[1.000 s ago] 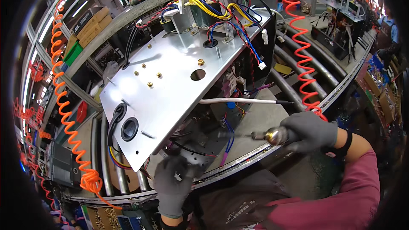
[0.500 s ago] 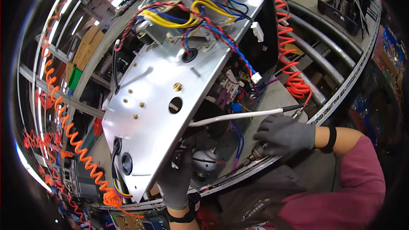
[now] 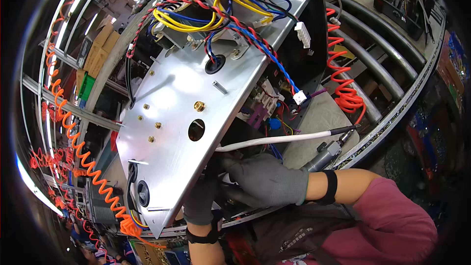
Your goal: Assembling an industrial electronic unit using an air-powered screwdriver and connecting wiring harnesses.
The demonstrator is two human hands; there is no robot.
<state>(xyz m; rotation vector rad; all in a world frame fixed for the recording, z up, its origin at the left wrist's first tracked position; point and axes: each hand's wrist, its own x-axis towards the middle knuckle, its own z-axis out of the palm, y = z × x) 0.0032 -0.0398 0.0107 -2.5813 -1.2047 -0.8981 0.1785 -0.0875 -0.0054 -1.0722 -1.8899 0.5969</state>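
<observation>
Head view, inspector A: Silver metal chassis plate [image 3: 196, 103] stands tilted across the bench, brass studs and a round hole on its face, yellow, blue and red wiring [image 3: 211, 17] bundled at its upper end.

Inspector B: Hands?

A: Both in grey gloves. Left hand [image 3: 202, 197] is at the plate's lower edge, fingers curled against the underside. Right hand [image 3: 267, 181] lies just beside it, fingers bent into the dark gap beneath the plate.

B: Gripping anything?

A: Cannot tell; the fingertips are hidden. Possibly a small part under there.

B: Surroundings?

A: White cable [image 3: 284, 139] runs out above the right hand. Grey power screwdriver [image 3: 325, 154] lies on the bench, untouched. Orange coiled hose [image 3: 343, 78] hangs near.
</observation>
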